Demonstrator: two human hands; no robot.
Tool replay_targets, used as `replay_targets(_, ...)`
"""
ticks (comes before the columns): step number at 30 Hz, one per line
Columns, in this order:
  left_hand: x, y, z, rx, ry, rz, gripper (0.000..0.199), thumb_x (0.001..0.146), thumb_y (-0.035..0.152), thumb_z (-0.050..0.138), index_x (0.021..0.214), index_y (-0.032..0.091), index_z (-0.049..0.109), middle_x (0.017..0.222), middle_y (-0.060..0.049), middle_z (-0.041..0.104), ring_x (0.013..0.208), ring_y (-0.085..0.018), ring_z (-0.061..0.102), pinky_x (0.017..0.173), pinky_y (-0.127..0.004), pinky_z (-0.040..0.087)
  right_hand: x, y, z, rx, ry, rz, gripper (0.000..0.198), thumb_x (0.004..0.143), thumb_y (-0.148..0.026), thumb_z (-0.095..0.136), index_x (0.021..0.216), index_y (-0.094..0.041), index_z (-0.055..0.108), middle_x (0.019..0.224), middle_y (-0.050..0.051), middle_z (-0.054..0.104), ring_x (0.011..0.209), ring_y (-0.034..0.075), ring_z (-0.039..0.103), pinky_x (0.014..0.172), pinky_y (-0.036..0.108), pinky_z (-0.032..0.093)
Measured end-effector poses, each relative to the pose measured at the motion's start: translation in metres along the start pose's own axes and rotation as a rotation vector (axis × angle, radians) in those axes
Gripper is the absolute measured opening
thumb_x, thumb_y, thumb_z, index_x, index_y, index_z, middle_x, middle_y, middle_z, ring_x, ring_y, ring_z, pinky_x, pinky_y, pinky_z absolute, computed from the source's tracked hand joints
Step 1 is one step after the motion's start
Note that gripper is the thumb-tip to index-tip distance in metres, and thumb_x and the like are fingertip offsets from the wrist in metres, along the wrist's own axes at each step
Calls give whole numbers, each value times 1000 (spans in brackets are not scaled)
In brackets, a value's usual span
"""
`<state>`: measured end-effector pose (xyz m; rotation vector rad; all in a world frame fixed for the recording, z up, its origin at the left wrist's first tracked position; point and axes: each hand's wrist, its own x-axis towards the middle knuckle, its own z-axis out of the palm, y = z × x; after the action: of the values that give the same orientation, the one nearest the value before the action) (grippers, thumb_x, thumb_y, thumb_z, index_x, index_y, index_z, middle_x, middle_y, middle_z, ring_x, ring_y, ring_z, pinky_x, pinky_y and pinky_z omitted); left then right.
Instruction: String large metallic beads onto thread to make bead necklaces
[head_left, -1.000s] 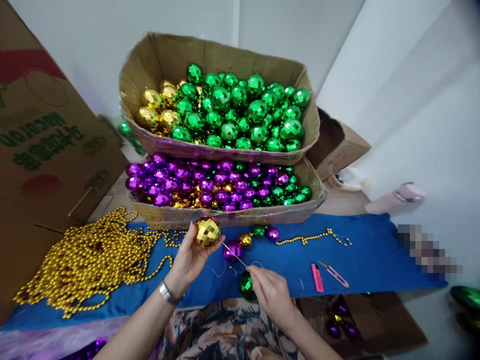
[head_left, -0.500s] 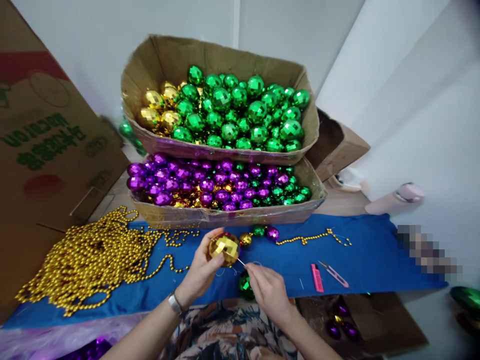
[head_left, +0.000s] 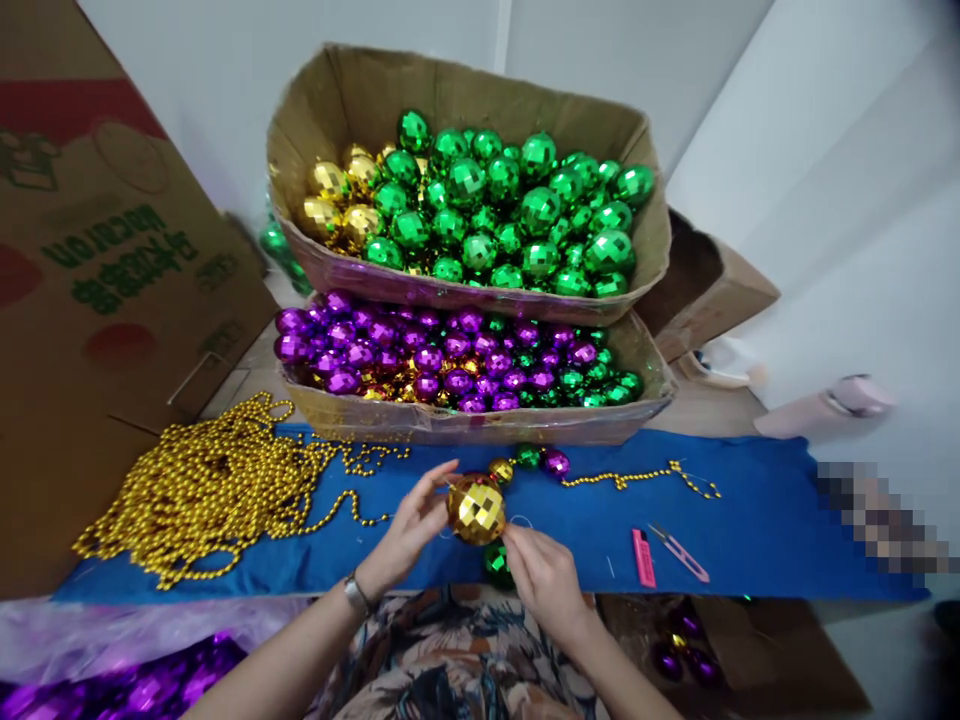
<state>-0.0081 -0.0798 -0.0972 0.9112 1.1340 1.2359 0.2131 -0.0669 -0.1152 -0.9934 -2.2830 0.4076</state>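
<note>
A large gold mirrored ball point(head_left: 478, 508) is held up over a blue cloth point(head_left: 577, 545), low and central in the view, between a person's two bare hands. From the left, a tall cardboard carton point(head_left: 112, 385) stands beside a heap of gold bead strands point(head_left: 202, 485). Next comes the left hand point(head_left: 407, 530), part open, its fingers and thumb curved at the ball's left edge; whether it grips cannot be told. Behind the ball, a front box point(head_left: 465, 425) holds purple, gold and green balls; a rear box point(head_left: 480, 302) holds gold and green ones. A green ball point(head_left: 497, 567) lies just below the gold one. The right hand point(head_left: 546, 580) has its fingertips pinched together at the ball's lower right; anything between them is hidden. Farther right lie pink snips point(head_left: 684, 558), then a pale pink bottle point(head_left: 825, 405).
</note>
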Motion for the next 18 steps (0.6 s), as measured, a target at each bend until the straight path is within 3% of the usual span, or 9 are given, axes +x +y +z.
replay_targets(3,22,-17,-48,663,329,90,36,81,41,60,112,22,63,109,-12,63,99,-28,58,85,-37,46,-3,5,0,4,23,4,24,98,-16,35,95,-17,59,75,5,65,71,15,64,66,25,48)
replay_targets(6,49,-36,-90,797,417,69,16,77,29,61,88,20,67,97,-13,65,103,-32,55,96,-43,39,-4,5,1,17,12,2,24,98,-15,34,97,-17,58,74,5,65,69,15,64,65,25,46)
replay_targets(8,63,-45,-104,786,415,50,7,74,24,60,77,21,66,92,-13,65,104,-33,54,98,-44,36,-2,3,2,21,3,3,24,98,-16,34,96,-16,58,73,5,65,68,15,63,64,24,46)
replay_targets(13,73,-54,-103,694,424,19,2,68,22,62,66,21,62,87,-13,65,105,-33,53,95,-42,38,-1,-2,0,1,-15,17,27,99,-18,33,92,-17,59,71,4,64,67,14,62,63,24,44)
replay_targets(18,55,-43,-79,452,412,-47,30,74,40,61,94,17,65,88,-10,67,87,-25,62,74,-35,49,-4,-2,-2,-16,-65,19,28,99,-18,31,90,-17,58,70,4,62,67,14,61,62,25,42)
